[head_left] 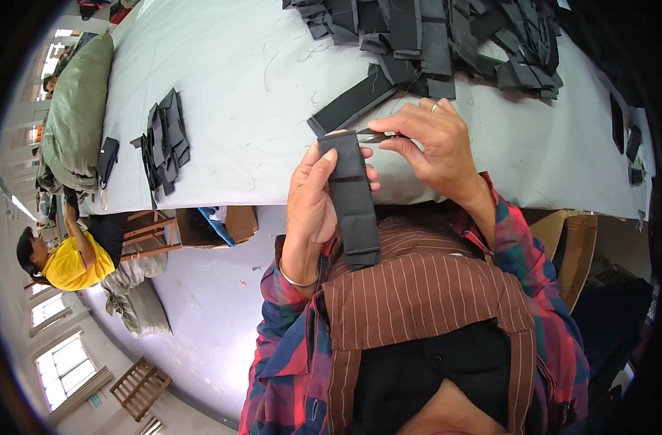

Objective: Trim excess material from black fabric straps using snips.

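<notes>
Shirt point(418, 380), below strip point(352, 199). Pinching strip in left hand point(315, 192), snips point(380, 136) in right hand point(441, 145) beside strip's top. Probably light, bendable, not slippery; grip flat near top end.

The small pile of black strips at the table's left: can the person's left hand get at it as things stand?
Probably not to grasp yet: the left hand holds another black strip. The way to the pile looks free, though: only white tabletop shows between.
</notes>
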The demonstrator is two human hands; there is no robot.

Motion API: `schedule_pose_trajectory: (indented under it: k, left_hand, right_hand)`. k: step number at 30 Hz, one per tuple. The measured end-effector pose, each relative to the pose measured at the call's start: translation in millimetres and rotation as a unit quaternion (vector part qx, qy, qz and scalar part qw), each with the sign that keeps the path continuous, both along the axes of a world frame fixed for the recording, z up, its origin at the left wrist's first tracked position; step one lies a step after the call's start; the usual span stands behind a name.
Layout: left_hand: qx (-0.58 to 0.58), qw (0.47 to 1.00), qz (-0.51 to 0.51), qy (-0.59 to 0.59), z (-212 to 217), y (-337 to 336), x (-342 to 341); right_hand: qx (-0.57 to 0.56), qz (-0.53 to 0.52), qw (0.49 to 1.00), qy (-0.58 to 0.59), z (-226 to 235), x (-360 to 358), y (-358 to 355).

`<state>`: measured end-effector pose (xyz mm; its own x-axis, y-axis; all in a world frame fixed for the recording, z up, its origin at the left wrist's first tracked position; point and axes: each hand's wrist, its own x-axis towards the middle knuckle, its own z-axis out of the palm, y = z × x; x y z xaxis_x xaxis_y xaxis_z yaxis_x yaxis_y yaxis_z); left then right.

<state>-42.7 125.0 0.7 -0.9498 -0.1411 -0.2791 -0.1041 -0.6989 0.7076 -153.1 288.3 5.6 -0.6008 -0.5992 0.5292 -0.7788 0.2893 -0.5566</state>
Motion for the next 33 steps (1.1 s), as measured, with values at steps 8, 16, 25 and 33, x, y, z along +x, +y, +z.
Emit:
schedule_pose_trajectory:
  k: [8, 16, 25, 33]
  left_hand:
    - [0.009, 1.0, -0.001, 0.001, 2, 2, 0]
    - [0.01, 1.0, -0.004, 0.018, -1, 1, 2]
    - [0.016, 0.999, 0.024, 0.014, -7, -4, -6]
    - [0.075, 0.997, 0.004, -0.003, -8, 4, -7]
  right_hand:
    - [0.009, -0.02, 0.999, 0.045, -4, 3, -5]
    - [0.003, -0.036, 0.998, 0.044, -7, 5, -6]
    - [-0.066, 0.038, 0.989, -0.128, 3, 12, -14]
    - [-0.073, 0.028, 0.966, -0.247, -9, -6, -30]
